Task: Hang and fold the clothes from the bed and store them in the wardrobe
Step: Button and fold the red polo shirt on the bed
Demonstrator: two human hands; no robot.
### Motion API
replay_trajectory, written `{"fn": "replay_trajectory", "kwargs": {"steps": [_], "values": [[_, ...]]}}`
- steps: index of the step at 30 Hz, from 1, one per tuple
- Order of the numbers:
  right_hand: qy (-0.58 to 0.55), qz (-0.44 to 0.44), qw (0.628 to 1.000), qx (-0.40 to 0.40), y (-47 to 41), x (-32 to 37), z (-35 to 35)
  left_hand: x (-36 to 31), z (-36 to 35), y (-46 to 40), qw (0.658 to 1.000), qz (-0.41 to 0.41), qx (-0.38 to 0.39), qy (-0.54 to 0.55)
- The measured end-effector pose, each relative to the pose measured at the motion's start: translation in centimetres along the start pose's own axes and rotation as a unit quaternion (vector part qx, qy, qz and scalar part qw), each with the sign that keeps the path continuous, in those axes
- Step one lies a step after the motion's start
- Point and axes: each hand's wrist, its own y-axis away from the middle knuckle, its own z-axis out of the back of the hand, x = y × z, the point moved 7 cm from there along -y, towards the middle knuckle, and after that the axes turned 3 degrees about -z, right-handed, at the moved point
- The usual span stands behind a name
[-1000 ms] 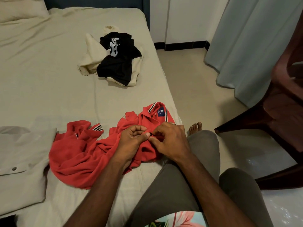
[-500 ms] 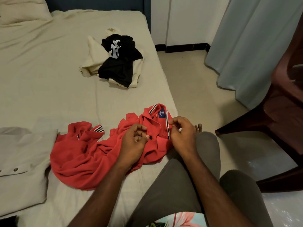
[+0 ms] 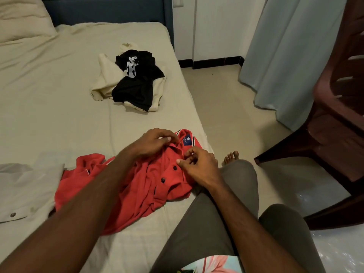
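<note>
Head view looks down at a red polo shirt lying crumpled at the near right edge of the bed. Its long axis runs on a diagonal: the collar end, with a blue label and striped trim, points up and right toward the bed's edge, while the body trails down and left toward a pale grey shirt at the left border. The red shirt's placket faces up, with two dark buttons showing along it.

The left hand lies over the collar area, fingers curled and pinching the red fabric just left of the label. The right hand sits at the right side of the placket, thumb and fingers bent together on the cloth's edge near the upper button; it appears to pinch the fabric, though the fingertips partly hide the contact.

Further up the bed, well apart from the red shirt, a black garment with a white print lies on top of a cream garment. A pillow sits at the top left. On the floor to the right hang a light blue curtain and a dark brown plastic chair stands beside it.
</note>
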Motion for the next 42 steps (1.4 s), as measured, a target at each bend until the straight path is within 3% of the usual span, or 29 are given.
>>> {"fn": "replay_trajectory", "kwargs": {"steps": [8,15,17,20,26,31,37,42], "values": [[-0.085,0.017,0.996,0.034,-0.7,-0.5,-1.0,0.2,0.3,-1.2,0.974,-0.007,0.114,-0.196],[-0.21,-0.046,0.975,0.048,-1.2,-1.2,-1.0,-0.4,0.5,-2.1,0.928,-0.026,0.138,-0.346],[-0.185,-0.044,0.981,0.049,-1.2,-1.4,-1.2,-0.9,1.0,-2.3,0.936,-0.054,0.109,-0.33],[-0.163,-0.03,0.985,0.045,-1.4,-1.2,-1.5,-1.9,1.8,-2.2,0.974,-0.082,0.077,-0.197],[-0.133,0.009,0.99,0.034,-1.0,-0.6,-1.2,-4.4,1.4,-2.4,0.984,-0.107,0.124,-0.075],[-0.149,0.012,0.989,-0.011,-0.9,-0.6,-0.3,-2.9,1.7,-2.9,0.975,-0.065,0.109,-0.182],[-0.144,0.012,0.989,-0.012,-1.1,-0.8,-0.4,-3.2,0.8,-1.9,0.981,-0.067,0.134,-0.127],[-0.139,0.001,0.99,0.001,-0.9,-1.0,-0.5,-2.6,1.2,-2.3,0.956,-0.047,0.102,-0.271]]}}
